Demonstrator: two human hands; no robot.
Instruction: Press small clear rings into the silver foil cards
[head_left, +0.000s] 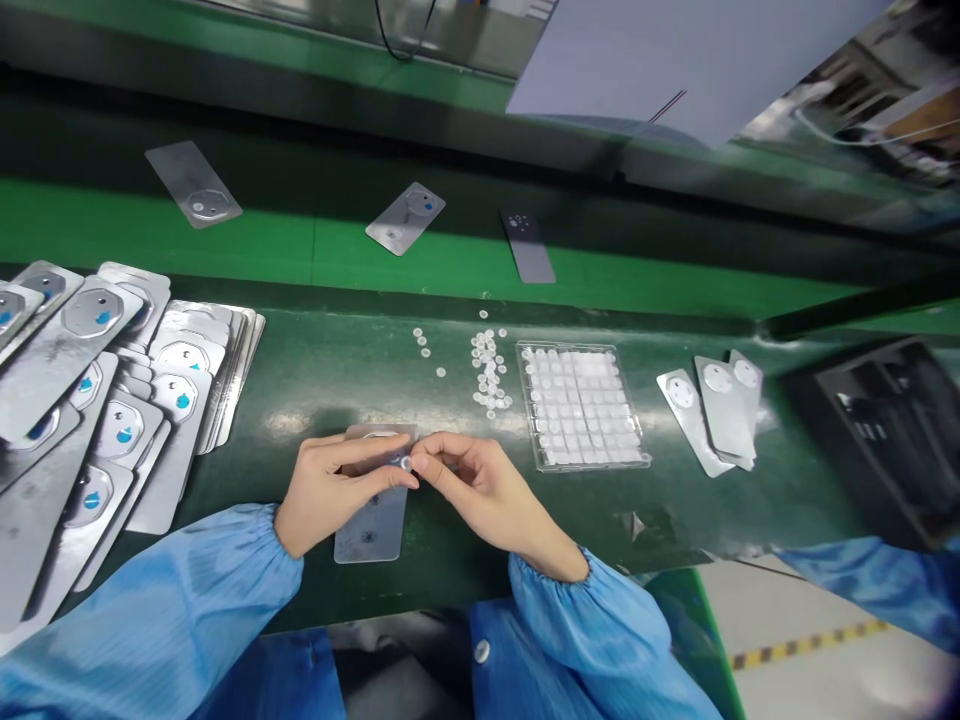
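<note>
Here, dark green workbench (315, 380), green conveyor belt (225, 240).

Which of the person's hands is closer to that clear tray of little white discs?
The right hand: it sits just left of the clear tray. The left hand is farther left, resting on the grey plate.

No legible text or labels.
</note>
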